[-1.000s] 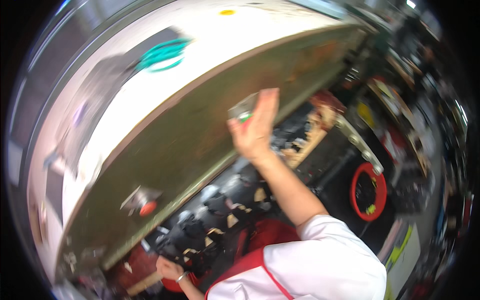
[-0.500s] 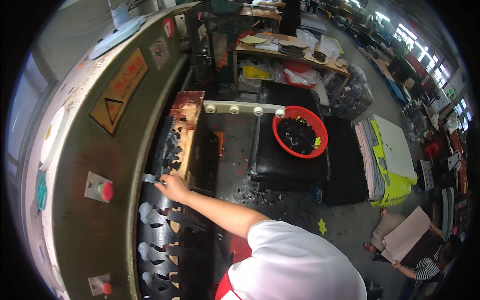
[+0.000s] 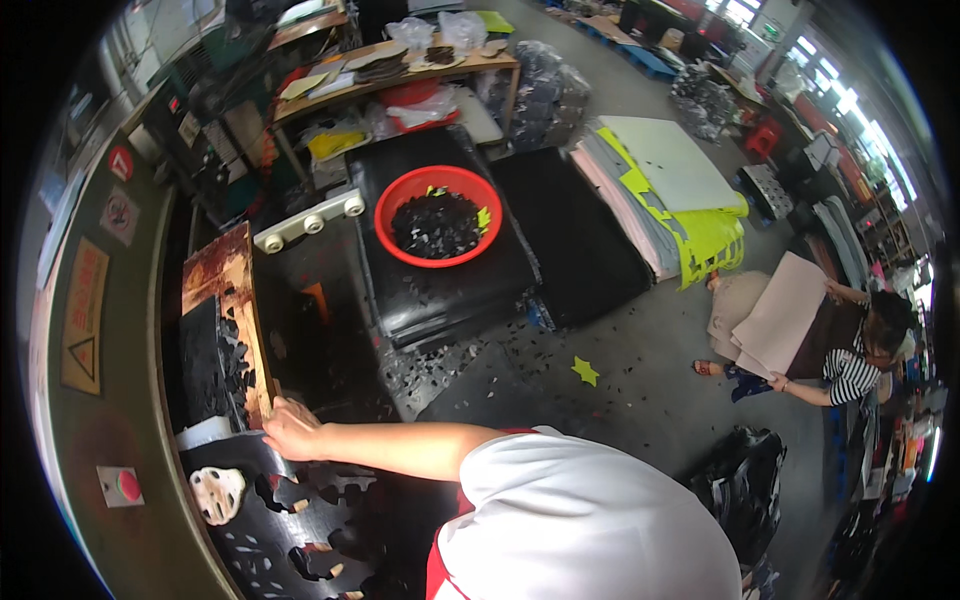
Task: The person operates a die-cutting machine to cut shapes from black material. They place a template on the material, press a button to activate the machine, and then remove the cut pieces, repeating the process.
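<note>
Right hand: bare right hand [image 3: 292, 430], placed at the upper edge of the cut sheet, close to the right edge of the board; fingers are bent, but whether they are clamped on the sheet, closed on nothing or slightly apart cannot be told.
Left hand: not shown.
Cut sheet: glossy black flat sheet [image 3: 285, 526], pierced with irregular gaps; laid below the bare part of the board, alongside the green beam.
Board: thick pale wooden board, stained reddish brown [image 3: 215, 262] toward its far end.
Pale strip: whitish straight-sided strip [image 3: 203, 432], lying at the sheet's upper edge, left of the hand; contact with the fingers is unclear.
Cream piece: rounded cream-coloured piece with several openings [image 3: 217, 495], rested near the sheet's left edge.
Offcuts: small jagged black scraps [image 3: 235, 362], strewn along the board's right edge, above the hand.
Beam: green-painted machine beam [image 3: 85, 425], fitted with a round red push button [image 3: 128, 486].
Bowl: round red plastic bowl [image 3: 384, 228], part-filled with black scraps, set on a glossy black stack [image 3: 450, 305].
Step in hand, judged: the sheet's upper edge is apparently being attended to by the right hand.
Next move, judged: a sure hold is called for, with the sheet kept flat, the cream piece undisturbed and fingers kept clear of the beam.
</note>
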A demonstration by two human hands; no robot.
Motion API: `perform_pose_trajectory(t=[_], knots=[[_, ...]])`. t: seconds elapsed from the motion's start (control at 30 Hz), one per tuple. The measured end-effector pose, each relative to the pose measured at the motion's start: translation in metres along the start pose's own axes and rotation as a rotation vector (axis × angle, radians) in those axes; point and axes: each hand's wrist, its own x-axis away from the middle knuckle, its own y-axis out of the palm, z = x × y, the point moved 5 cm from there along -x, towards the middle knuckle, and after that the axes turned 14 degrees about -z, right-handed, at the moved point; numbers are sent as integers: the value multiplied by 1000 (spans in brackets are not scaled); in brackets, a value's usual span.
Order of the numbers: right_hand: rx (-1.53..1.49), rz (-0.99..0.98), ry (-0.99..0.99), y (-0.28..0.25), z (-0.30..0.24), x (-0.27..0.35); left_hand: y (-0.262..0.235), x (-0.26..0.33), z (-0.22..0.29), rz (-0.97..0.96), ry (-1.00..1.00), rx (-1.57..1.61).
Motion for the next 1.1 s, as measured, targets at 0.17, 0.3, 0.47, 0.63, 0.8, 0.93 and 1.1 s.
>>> perform_pose_trajectory(t=[0.17,0.3,0.47,0.63,0.8,0.93,1.1], knots=[[-53,40,-128,-18,-14,12,0,-4,25,-23,64,-3],[-16,-132,-248,-4,-42,18,-5,-7,39,-23,89,-24],[139,-413,-327,18,-61,22,-8,-14,57,-23,102,-45],[272,-433,-365,11,-55,23,-10,-21,75,-20,139,-84],[150,-504,-384,-11,-41,37,-7,-29,93,6,182,-133],[-195,-655,-293,-35,-32,24,-3,-33,105,10,232,-167],[-747,-692,133,-82,-8,4,-11,-27,109,18,246,-232]])
